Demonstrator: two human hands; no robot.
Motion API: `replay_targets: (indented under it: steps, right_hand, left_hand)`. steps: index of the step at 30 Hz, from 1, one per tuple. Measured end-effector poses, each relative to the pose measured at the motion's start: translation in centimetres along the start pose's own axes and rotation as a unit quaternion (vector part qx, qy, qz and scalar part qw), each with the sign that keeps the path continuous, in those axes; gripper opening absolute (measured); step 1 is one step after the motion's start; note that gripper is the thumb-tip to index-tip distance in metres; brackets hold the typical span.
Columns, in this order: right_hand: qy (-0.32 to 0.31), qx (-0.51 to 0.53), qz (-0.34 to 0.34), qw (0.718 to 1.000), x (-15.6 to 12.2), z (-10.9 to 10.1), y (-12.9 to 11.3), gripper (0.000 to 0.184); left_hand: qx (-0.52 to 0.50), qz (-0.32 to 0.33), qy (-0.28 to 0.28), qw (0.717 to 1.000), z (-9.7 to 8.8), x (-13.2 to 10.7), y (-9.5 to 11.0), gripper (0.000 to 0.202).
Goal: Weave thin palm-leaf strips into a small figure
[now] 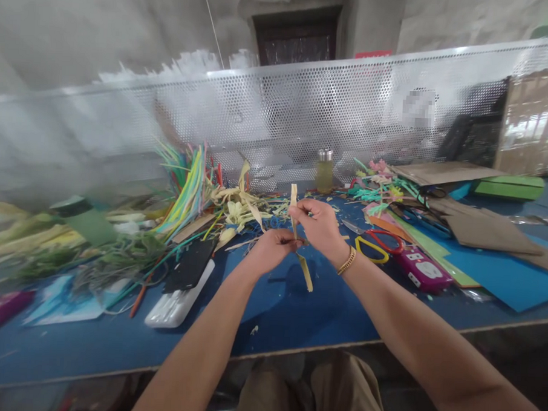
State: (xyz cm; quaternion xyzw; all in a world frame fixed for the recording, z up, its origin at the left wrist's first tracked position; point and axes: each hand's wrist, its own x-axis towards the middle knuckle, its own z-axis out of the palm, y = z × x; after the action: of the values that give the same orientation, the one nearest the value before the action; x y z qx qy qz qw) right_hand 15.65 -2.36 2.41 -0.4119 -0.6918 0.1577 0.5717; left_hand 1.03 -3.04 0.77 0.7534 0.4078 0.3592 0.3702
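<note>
Perforated silver metal sheeting [301, 103] stands behind the far edge of a cluttered blue worktop [318, 322]. Above its middle, a narrow, flat, pale-yellow strip [305, 275] passes through both hands, ends showing above and below. Left hand [272, 249] and right hand [319, 224] pinch it close together, the right higher; forearms [224, 312] slant inward over the near edge.

Narrow pale-yellow strip [305, 274], held up mid-scene, roughly upright.
Flat, thin; upper end straight, paler, pointing up; lower end slants down toward near right, duller yellow, blunt-tipped. Middle mostly hidden, can't tell whether both ends are one continuous piece.
</note>
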Motion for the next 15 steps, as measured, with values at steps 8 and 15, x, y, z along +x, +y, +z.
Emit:
replay_targets:
  steps: [8,15]
  right_hand:
    - [-0.052,-0.059,-0.009,0.997,1.1,-0.9,1.0,0.027]
    - [-0.019,-0.234,-0.113,0.965,1.3,-2.3,1.1,0.026]
  left_hand:
    - [-0.095,-0.056,-0.02,0.994,-0.5,0.2,-1.0,0.031]
    - [-0.259,-0.136,0.027,0.956,-1.8,0.1,-1.3,0.025]
